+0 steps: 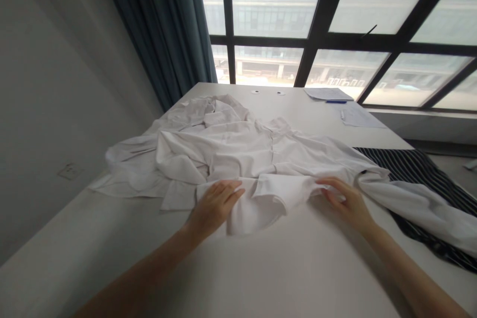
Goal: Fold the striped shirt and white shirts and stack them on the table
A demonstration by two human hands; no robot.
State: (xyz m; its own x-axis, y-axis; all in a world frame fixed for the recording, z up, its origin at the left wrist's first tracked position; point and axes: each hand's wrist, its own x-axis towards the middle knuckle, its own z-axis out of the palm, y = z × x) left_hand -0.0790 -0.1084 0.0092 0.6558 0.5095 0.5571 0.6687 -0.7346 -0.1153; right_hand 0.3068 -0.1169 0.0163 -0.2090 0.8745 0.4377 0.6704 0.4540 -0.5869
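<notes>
A white shirt (242, 146) lies spread across the table, its collar (278, 125) toward the window and one sleeve (417, 206) stretched out to the right. Its near edge is turned up in a loose curled fold (286, 189). My left hand (218, 203) rests on the cloth left of that fold, fingers extended and lying flat. On the right, my right hand (341, 201) pinches the edge of the shirt between thumb and fingers, slightly raised from the table. More crumpled white cloth (137, 159) lies along the left side.
Black striped fabric (406, 164) lies partly under the right sleeve. At the far right of the white table (268, 268) are papers (328, 93) and a blue pen (336, 102). A wall, a dark blue curtain (167, 25) and a window border the table.
</notes>
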